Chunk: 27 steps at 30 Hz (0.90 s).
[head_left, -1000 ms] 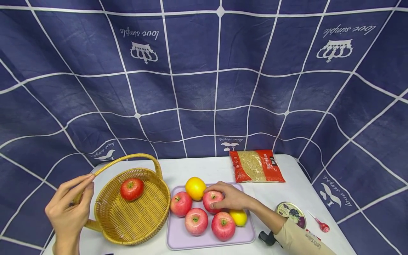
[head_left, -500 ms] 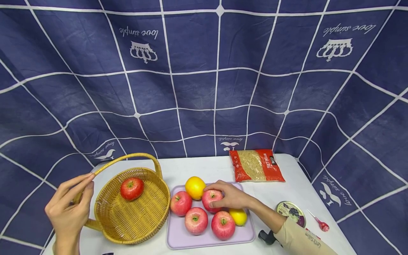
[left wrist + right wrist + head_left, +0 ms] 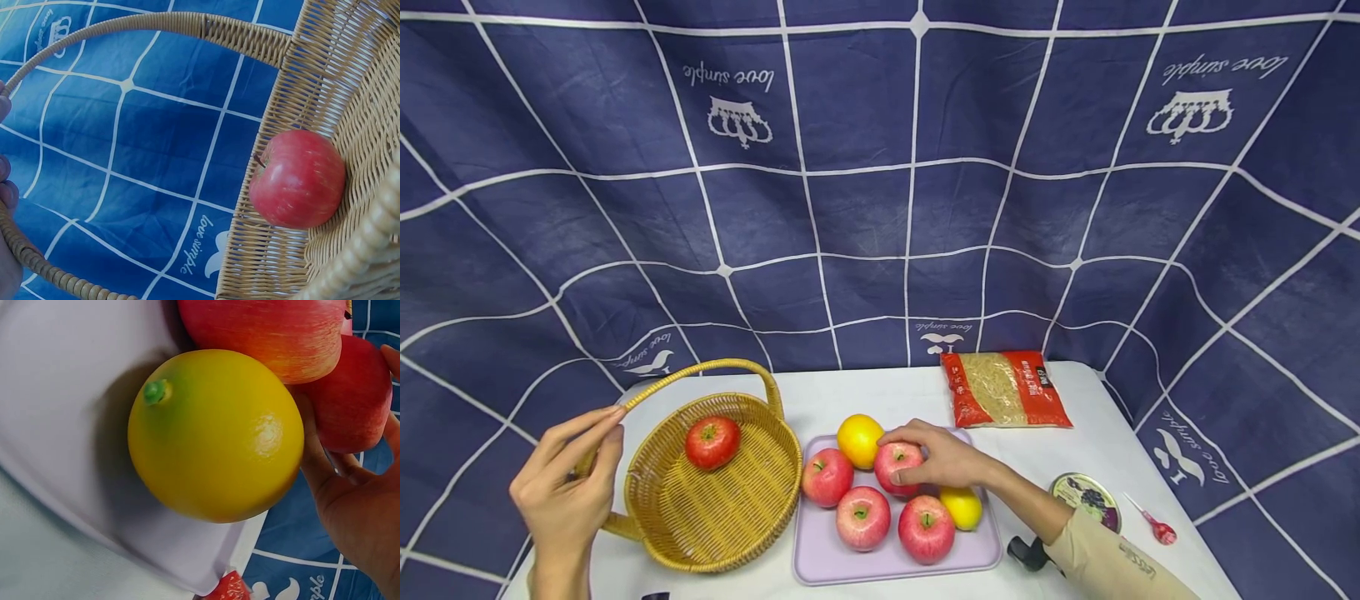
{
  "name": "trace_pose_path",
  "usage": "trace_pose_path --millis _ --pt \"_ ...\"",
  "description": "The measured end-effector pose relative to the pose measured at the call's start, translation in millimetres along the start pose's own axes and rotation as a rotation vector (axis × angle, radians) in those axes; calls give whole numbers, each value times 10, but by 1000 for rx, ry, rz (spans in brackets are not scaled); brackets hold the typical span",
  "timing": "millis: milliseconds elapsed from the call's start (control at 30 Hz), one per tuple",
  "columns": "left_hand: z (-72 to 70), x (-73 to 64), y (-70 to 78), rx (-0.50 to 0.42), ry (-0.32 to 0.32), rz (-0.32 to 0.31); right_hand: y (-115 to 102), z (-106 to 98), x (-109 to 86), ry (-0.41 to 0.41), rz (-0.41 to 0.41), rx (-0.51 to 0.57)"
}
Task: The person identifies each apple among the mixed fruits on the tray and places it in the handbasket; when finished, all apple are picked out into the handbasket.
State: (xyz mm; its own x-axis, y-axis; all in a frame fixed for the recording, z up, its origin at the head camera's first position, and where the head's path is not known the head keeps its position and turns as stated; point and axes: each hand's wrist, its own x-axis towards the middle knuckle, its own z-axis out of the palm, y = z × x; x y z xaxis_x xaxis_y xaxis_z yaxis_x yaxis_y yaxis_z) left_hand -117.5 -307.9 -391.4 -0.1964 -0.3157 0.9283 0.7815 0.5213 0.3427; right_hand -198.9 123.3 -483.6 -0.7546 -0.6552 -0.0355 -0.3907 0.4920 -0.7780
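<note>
Head: left hand [image 3: 561, 483] pinches handle [image 3: 726, 363] of basket [image 3: 715, 517], red apple [image 3: 712, 442] inside, right of that hand. Right hand [image 3: 946, 454] grips pink apple [image 3: 897, 467] at tray [image 3: 823, 550]. Left wrist: handle by hand, red apple well apart. Right wrist: pink apple in fingers, yellow fruit [image 3: 215, 437] near hand.

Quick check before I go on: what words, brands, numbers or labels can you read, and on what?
"love simple", repeated on the blue cloth.
"I", on the same cloth.
Red bag: characters too small to read.
Round tin: lettering too small to read.
Sleeve: lettering too blurred to read.
</note>
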Motion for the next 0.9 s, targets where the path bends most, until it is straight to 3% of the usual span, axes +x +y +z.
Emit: trace_pose_path --millis 267,567,900 --pt "13 8 19 4 -6 4 -27 1 16 15 -21 -28" --pt "8 4 16 17 -8 6 -117 -13 29 22 -22 -3" --pt "8 5 17 4 -6 3 -225 39 131 26 -78 36"
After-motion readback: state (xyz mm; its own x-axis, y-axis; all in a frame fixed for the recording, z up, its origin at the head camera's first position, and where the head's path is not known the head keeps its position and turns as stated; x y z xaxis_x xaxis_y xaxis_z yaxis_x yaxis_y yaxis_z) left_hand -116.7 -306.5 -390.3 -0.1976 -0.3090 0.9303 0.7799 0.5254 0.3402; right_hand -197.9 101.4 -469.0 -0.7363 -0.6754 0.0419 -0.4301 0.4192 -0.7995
